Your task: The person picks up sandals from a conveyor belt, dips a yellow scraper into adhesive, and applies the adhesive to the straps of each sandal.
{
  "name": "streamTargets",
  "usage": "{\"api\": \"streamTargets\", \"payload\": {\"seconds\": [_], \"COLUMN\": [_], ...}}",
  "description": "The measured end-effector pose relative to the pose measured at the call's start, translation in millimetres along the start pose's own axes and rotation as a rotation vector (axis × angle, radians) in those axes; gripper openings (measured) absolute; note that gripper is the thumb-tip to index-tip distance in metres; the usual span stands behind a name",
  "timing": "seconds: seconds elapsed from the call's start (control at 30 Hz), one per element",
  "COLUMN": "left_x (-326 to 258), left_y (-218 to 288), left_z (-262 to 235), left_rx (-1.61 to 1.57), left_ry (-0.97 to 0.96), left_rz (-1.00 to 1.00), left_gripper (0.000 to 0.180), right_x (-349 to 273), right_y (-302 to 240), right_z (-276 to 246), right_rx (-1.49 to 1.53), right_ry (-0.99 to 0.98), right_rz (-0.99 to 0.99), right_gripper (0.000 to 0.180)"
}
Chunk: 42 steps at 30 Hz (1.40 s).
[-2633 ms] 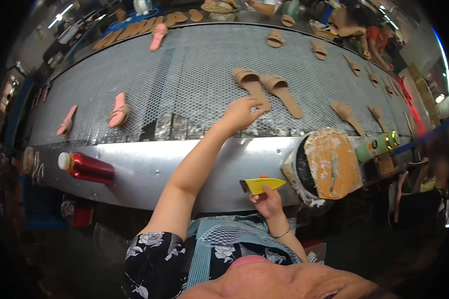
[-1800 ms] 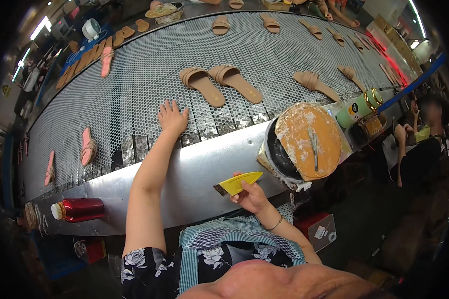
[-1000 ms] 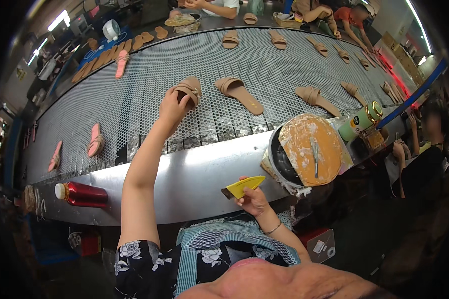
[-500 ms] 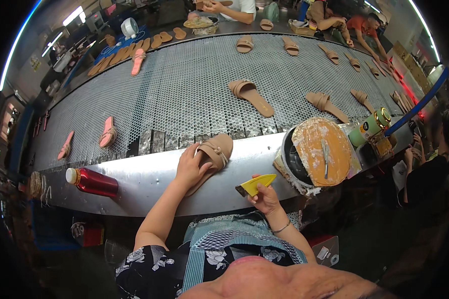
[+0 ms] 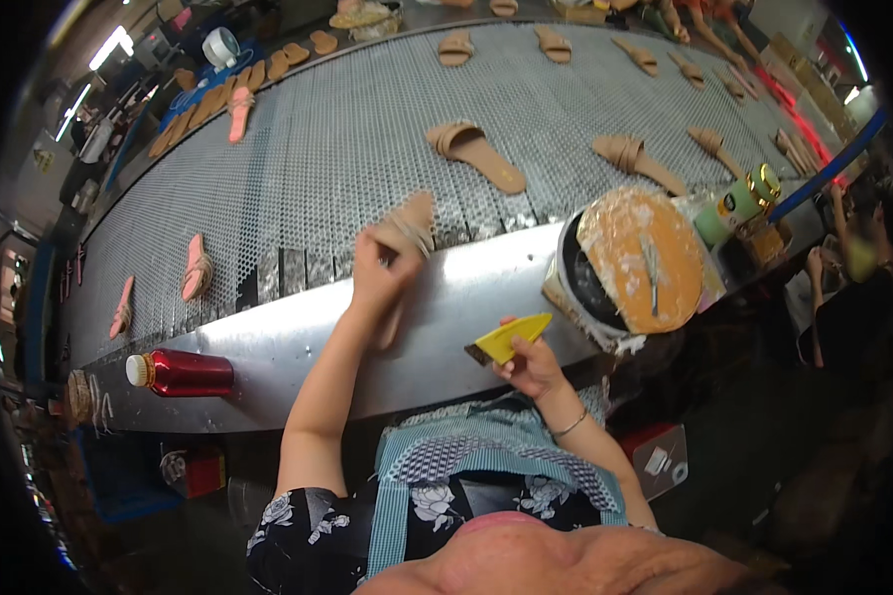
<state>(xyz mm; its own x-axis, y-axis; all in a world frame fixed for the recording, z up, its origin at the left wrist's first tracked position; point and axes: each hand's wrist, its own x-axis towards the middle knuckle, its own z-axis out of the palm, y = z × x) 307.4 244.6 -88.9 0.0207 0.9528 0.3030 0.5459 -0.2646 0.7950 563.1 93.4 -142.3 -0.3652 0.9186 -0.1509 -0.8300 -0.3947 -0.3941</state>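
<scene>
A tan slide sandal (image 5: 413,216) with crossed straps is in my left hand (image 5: 379,268), its toe end over the near edge of the mesh conveyor belt (image 5: 318,149). Motion blurs the sandal, and my fingers cover part of its straps. Lower and to the right, my right hand (image 5: 534,371) grips a yellow wedge-shaped tool (image 5: 516,337) with a dark end that looks like bristles. The tool is held above the metal ledge (image 5: 437,337). Beyond my left hand, another tan sandal (image 5: 491,167) lies on the belt.
A black tub (image 5: 583,268) stands at right, with a smeared orange lid (image 5: 630,288) and a small brush (image 5: 651,268) on it. Behind it is a green bottle (image 5: 729,216). A red bottle (image 5: 193,374) lies on the ledge at left. A pink sandal (image 5: 196,268) lies on the belt.
My left hand has carried the tan sandal forward from the metal ledge to the belt's edge. My right hand still holds the yellow tool near the same spot. The whole view has shifted slightly.
</scene>
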Motion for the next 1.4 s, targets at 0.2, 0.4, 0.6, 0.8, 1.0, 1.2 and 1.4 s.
{"api": "streamTargets", "payload": {"seconds": [0.2, 0.4, 0.6, 0.8, 1.0, 1.2, 1.4], "left_x": [60, 16, -25, -49, -57, -62, -72], "left_y": [-1, 29, 50, 87, 93, 108, 114], "left_z": [3, 14, 27, 45, 47, 57, 62], "left_rx": [-1.678, -1.576, -1.531, -1.462, -1.447, -1.57, -1.531], "left_ry": [-0.174, -0.37, -0.338, -0.397, -0.429, -0.532, -0.565], "left_rz": [-0.307, -0.451, -0.552, -0.683, -0.742, -0.836, -0.843], "left_gripper": [0.068, 0.077, 0.08, 0.081, 0.082, 0.085, 0.085], "right_x": [2, -31, -68, -65, -59, -71, -71], "right_y": [-2, -36, -147, -169, -174, -154, -98], "right_z": [8, 56, 87, 51, 56, 54, 66], "right_rx": [-0.009, -0.477, -1.221, -1.827, -1.735, -1.224, -0.781], "right_ry": [0.022, 0.055, 0.407, 0.338, 0.371, 0.642, 0.539], "right_rz": [0.003, -0.178, -0.689, -0.629, -0.51, -0.315, -0.535], "right_gripper": [0.031, 0.03, 0.023, 0.021, 0.022, 0.021, 0.021]}}
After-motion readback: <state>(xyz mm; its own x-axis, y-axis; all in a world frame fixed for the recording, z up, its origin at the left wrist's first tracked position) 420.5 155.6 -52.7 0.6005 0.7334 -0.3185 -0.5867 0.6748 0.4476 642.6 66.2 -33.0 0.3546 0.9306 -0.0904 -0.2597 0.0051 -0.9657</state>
